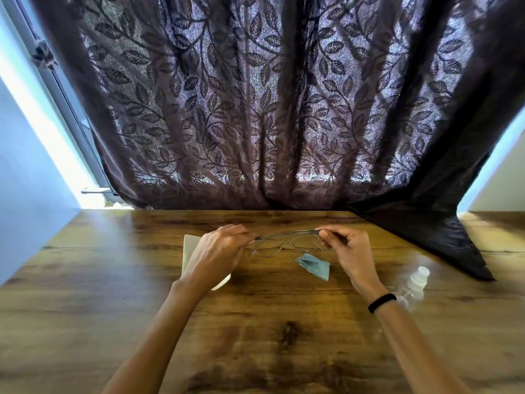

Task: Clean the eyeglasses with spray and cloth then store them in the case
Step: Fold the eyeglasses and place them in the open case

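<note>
The dark leaf-patterned curtain (255,95) fills the far side of my view, its lower right folds spilling onto the bench (85,280). Daylight comes through the weave. A window frame (65,95) and a pale wall (25,180) show at the left. The bench is brown wood grain with a dark knot near me.

My left hand (218,251) and right hand (349,251) are both closed in a pinch, each on one outer end of the eyeglasses (287,243). Between them the frame hangs level, just above the bench. A pale case (189,245) lies under my left hand, mostly hidden, so I cannot tell if it is open.

The spray bottle (414,285), clear with a white cap, lies on its side near my right wrist. The small blue-green cloth (314,265) sits crumpled on the bench just nearer me than the frame, touching nothing I hold. A black band (382,302) circles my right wrist.

With spray and cloth both down, I judge this to be the holding step before spraying. I cannot see whether the lenses are wet, so it may instead be the moment before storing. If it is spraying, my left pinch must carry the frame alone while my right hand lets go and picks up the bottle.
</note>
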The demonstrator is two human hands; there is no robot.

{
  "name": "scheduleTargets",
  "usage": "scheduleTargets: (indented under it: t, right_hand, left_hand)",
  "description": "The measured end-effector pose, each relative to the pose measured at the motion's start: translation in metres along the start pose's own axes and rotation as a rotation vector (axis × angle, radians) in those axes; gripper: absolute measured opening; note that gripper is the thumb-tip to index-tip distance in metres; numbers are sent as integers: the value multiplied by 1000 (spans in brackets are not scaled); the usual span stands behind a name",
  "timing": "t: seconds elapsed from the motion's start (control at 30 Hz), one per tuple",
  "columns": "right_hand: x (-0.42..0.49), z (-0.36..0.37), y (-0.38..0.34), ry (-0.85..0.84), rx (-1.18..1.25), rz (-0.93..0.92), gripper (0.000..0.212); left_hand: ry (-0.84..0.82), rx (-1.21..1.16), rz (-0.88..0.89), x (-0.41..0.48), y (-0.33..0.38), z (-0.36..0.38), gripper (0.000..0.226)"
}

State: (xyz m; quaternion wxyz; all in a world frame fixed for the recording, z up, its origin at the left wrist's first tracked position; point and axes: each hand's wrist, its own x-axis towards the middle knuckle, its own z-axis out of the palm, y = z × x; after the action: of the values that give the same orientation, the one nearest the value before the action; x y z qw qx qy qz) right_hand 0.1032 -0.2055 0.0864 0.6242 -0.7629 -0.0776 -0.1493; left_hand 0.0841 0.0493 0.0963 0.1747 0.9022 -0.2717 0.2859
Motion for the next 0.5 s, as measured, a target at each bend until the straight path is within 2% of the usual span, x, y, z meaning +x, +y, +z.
scheduleTargets:
  t: [0.23,0.5]
  right_hand:
    - [-3,-2,0,-64,118,93,14]
    - [-2,9,-3,-169,138,176,19]
  left_hand:
    - [-4,-91,-48,-7,-5,4,19]
    - [43,-169,-252,-22,-10,12,10]
